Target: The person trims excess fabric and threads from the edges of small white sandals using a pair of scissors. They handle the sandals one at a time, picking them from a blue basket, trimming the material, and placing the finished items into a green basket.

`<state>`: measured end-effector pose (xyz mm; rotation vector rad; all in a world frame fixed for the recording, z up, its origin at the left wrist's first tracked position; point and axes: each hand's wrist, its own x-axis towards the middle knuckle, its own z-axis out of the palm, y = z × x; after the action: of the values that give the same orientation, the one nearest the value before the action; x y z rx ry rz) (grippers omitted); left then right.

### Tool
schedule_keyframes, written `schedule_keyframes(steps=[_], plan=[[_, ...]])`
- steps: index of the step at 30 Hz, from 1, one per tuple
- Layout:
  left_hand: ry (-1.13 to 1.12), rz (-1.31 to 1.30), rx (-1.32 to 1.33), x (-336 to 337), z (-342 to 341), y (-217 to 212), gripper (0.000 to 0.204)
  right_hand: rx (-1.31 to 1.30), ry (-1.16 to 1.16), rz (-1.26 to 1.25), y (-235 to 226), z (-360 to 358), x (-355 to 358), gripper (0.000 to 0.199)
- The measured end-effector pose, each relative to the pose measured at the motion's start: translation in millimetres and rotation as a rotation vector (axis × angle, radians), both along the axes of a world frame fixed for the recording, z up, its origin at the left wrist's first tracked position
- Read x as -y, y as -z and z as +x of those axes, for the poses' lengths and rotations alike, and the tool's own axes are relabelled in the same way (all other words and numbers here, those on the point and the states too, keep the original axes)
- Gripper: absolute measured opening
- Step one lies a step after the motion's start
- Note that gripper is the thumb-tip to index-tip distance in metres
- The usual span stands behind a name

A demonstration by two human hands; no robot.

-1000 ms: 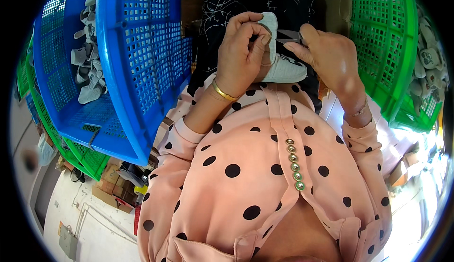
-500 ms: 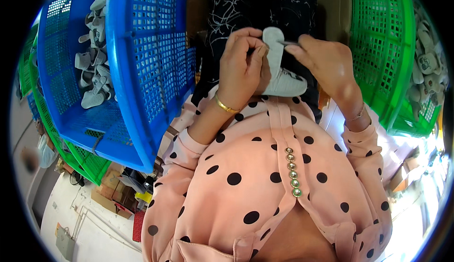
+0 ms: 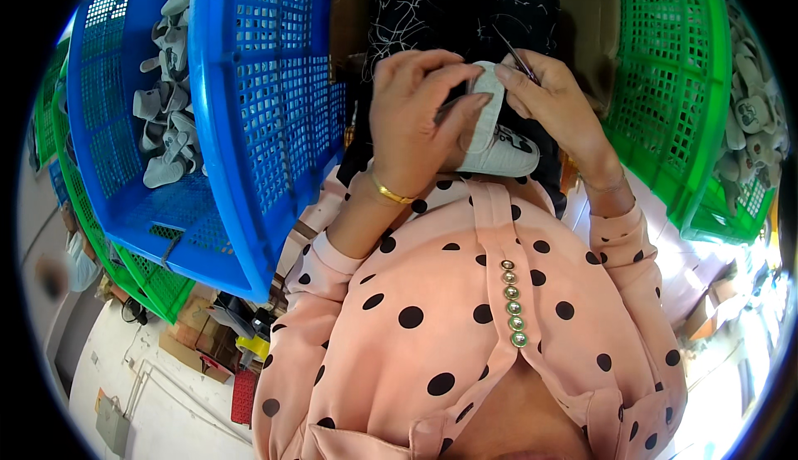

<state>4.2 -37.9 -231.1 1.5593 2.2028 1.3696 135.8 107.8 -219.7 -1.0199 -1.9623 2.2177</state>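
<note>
My left hand [image 3: 420, 111] is closed on a small white shoe upper [image 3: 499, 159] in front of my belly. Its fingers curl over the flat, light strap-like part [image 3: 489, 107] that stands up from the shoe, while a dark pattern shows near the toe. Close by on the right, my right hand [image 3: 553, 98] is closed round a thin pointed metal tool [image 3: 517, 58] whose tip points up and to the left. The thumb and fingertips of that hand are at the edge of the strap. Whether they pinch it I cannot tell.
Loose pale threads [image 3: 399, 24] lie on the dark cloth over my lap. A blue plastic basket [image 3: 278, 127] with several white shoe uppers [image 3: 170, 140] stands at left. At right is a green basket [image 3: 665, 86], with more uppers [image 3: 748, 115] beyond its wall.
My right hand has turned and drawn nearer the strap, and the tool's tip now points up. The left hand has shifted its grip, and the strap part is tilted lower.
</note>
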Motion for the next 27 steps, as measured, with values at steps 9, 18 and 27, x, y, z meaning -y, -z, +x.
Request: schedule_keyframes(steps=[9, 18, 27], plan=[[0.052, -0.032, 0.137, -5, 6, 12, 0.014, -0.008, 0.036, -0.024, 5, 4, 8, 0.037], [0.091, -0.015, 1.164, 4, -7, 8, 0.013, 0.018, 0.062, -0.043, 6, 2, 8, 0.035], [0.124, -0.014, 0.121, 2, -13, 3, 0.031, -0.031, 0.043, -0.092, 6, 3, 9, 0.031]])
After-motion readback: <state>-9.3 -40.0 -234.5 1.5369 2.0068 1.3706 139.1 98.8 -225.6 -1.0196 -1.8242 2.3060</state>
